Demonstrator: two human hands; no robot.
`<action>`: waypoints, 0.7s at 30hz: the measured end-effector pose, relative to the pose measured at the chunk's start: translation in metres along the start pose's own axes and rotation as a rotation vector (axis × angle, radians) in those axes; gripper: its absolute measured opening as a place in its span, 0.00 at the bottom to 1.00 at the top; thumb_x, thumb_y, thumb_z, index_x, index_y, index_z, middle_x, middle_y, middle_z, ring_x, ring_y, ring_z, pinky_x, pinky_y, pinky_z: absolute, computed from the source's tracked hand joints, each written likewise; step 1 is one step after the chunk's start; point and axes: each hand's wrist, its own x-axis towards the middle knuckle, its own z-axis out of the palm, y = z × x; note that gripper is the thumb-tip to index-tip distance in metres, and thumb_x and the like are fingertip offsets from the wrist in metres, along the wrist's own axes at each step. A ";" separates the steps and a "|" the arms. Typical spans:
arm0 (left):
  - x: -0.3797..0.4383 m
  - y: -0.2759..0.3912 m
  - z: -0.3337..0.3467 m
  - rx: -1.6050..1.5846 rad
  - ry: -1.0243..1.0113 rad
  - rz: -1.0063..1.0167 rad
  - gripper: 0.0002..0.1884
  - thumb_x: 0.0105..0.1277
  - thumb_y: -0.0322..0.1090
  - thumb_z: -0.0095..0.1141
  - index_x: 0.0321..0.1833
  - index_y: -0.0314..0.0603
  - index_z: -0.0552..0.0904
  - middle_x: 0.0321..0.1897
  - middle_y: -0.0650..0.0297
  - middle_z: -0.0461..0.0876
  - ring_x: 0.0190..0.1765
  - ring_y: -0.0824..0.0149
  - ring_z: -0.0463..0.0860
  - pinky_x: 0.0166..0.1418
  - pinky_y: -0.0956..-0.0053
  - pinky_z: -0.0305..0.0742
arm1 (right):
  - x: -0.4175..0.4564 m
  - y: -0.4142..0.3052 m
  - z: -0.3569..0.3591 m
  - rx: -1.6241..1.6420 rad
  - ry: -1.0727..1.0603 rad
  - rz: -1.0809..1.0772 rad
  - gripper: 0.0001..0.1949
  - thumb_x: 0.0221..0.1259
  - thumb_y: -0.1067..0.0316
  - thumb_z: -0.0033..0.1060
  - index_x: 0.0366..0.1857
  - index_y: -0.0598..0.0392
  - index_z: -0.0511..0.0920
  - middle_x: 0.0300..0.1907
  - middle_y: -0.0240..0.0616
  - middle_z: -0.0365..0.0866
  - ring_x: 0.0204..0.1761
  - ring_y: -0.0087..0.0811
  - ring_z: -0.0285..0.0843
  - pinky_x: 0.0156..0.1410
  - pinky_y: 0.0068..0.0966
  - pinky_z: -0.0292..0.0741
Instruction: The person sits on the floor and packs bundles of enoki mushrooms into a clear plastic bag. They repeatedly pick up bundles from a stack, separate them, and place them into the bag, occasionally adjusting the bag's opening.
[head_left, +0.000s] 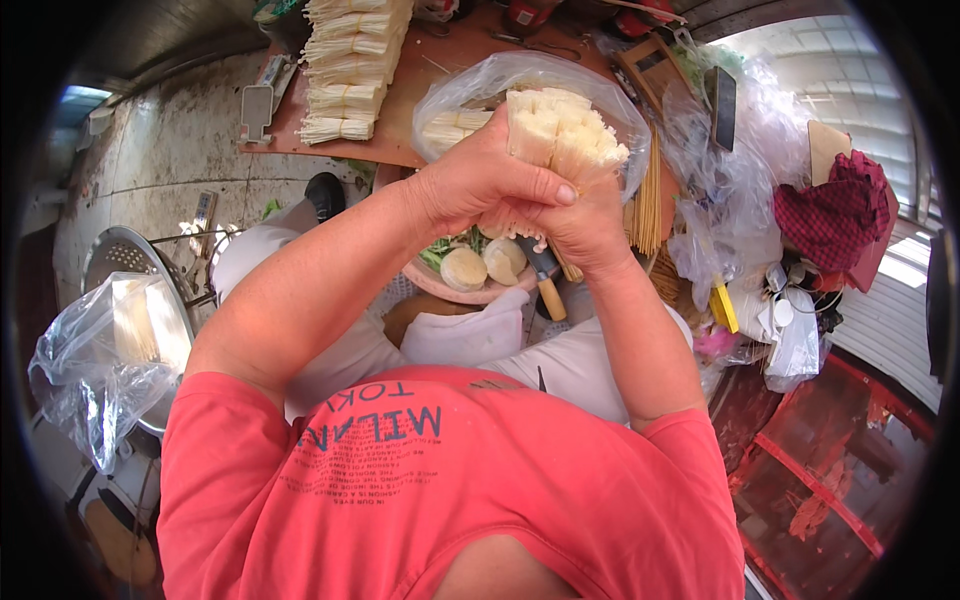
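Note:
Both of my hands are closed around a thick bunch of pale enoki mushrooms (564, 139), held up above my lap. My left hand (487, 176) wraps its near side, with the thumb stretched across the front. My right hand (589, 225) grips it from the right and below; most of its fingers are hidden. Small mushroom caps poke out underneath, while the cut stem ends face up. Beneath my hands, a pink basin (429, 281) holds green leaves and two pale round pieces (463, 270). A knife with a wooden handle (552, 300) rests at its right.
Banded enoki bundles (349, 75) are stacked on the reddish-brown table (420, 67). A clear plastic bag (480, 75) there holds more enoki. Bamboo skewers (646, 202) lie right, near a smartphone (723, 109) on plastic bags. A metal colander (124, 247) with bagged food stands left.

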 end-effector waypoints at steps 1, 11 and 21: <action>0.001 0.000 -0.001 0.039 0.005 0.007 0.43 0.54 0.31 0.75 0.72 0.37 0.65 0.62 0.56 0.78 0.64 0.64 0.78 0.69 0.65 0.75 | 0.001 0.000 -0.002 -0.008 0.008 0.012 0.29 0.51 0.75 0.80 0.60 0.60 0.78 0.50 0.36 0.85 0.50 0.29 0.84 0.54 0.27 0.82; 0.022 0.050 -0.065 1.325 0.484 0.301 0.44 0.49 0.43 0.79 0.71 0.43 0.74 0.64 0.56 0.78 0.64 0.58 0.79 0.67 0.64 0.76 | 0.020 -0.013 -0.039 0.061 0.121 0.050 0.28 0.51 0.74 0.76 0.60 0.61 0.77 0.53 0.37 0.85 0.52 0.29 0.83 0.59 0.28 0.80; 0.041 0.049 -0.099 1.526 0.730 0.030 0.16 0.65 0.41 0.52 0.49 0.41 0.85 0.41 0.47 0.88 0.48 0.44 0.86 0.53 0.52 0.80 | 0.051 0.011 -0.046 -0.605 -0.060 0.100 0.39 0.45 0.64 0.75 0.68 0.54 0.71 0.55 0.44 0.85 0.57 0.39 0.84 0.64 0.32 0.78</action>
